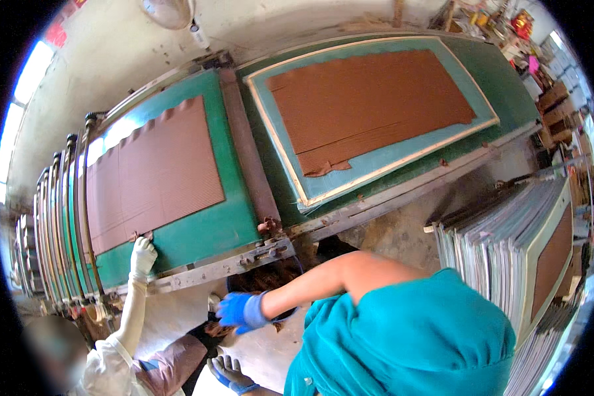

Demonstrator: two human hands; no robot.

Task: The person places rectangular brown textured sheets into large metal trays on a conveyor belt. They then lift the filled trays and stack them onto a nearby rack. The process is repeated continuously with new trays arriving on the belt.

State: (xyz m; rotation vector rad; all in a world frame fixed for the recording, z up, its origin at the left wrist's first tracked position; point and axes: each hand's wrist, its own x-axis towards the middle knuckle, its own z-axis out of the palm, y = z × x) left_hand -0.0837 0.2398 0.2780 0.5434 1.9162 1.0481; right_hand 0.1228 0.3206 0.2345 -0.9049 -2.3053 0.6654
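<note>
My right hand point(243, 313), in a blue glove, is held out to the left below the front rail of the bench. Its fingers are apart and hold nothing I can see. Lower down, my left hand point(230, 371), in a grey-palmed glove with a blue cuff, is turned palm up with its fingers spread. Beyond them a thin ribbed brown sheet point(158, 171) lies on a green bed point(237, 221). A co-worker's white-gloved hand point(142, 257) is at its near edge. A second brown sheet point(369, 105) rests on a pale-edged framed panel point(402, 159).
Several metal rollers point(86, 211) cross the left end of the bed. A metal rail point(221, 264) runs along the front. The co-worker point(112, 369) stands at lower left. Several upright framed panels point(488, 244) are stacked at the right. Brown scraps lie near the floor below the rail.
</note>
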